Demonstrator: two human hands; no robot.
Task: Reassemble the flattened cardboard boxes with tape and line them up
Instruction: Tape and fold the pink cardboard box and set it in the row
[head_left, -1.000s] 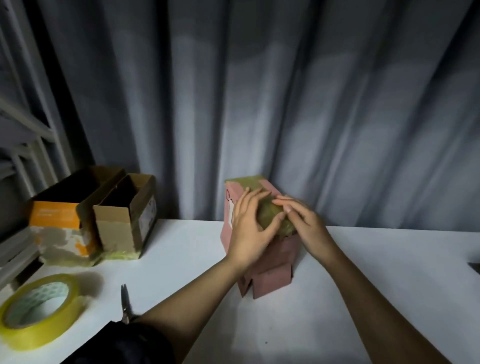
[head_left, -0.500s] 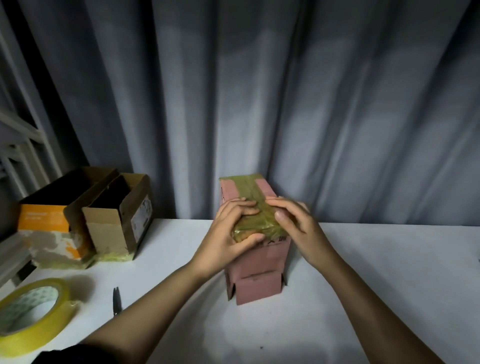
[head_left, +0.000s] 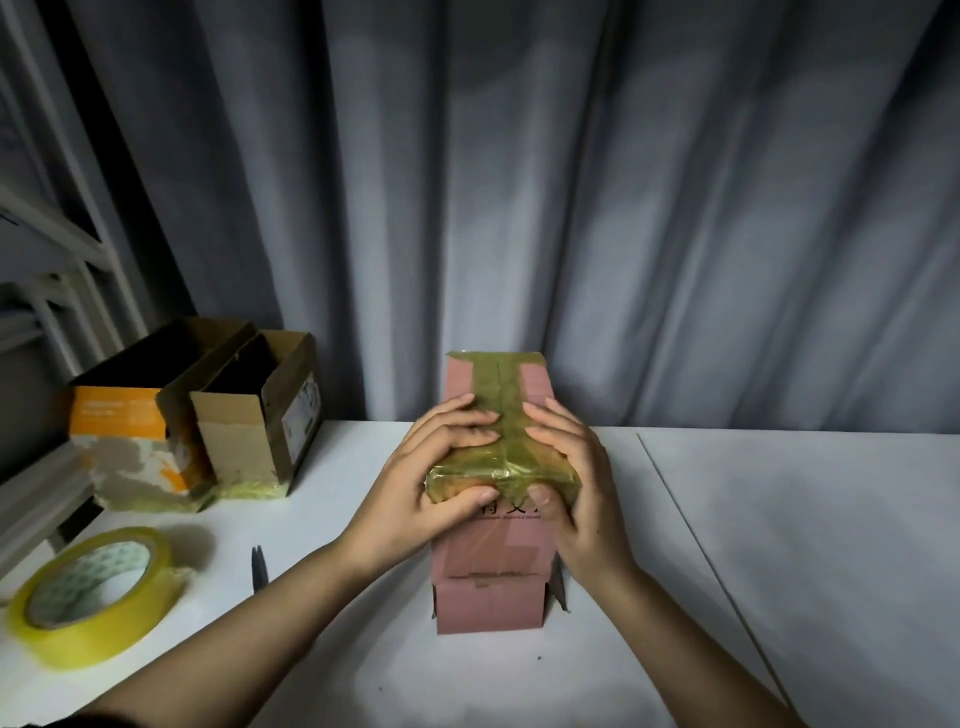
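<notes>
A pink cardboard box (head_left: 488, 603) stands on the white table (head_left: 675, 597), its upper face crossed with yellowish tape. My left hand (head_left: 426, 483) grips the box's near left corner, fingers on the taped top and thumb pressing the tape's front edge. My right hand (head_left: 576, 483) grips the near right corner the same way. Two open-topped boxes sit side by side at the back left: an orange-and-white box (head_left: 124, 447) and a brown box (head_left: 254, 431). A yellow tape roll (head_left: 93, 592) lies at the front left.
A dark pair of scissors (head_left: 258, 566) lies between the tape roll and my left forearm. Grey curtains hang behind the table. White shelf rails run along the left edge. A seam crosses the table on the right.
The box has turned square to me. Both hands slid toward its near end and now clamp the two near corners, thumbs pressing the tape down over the front edge.
</notes>
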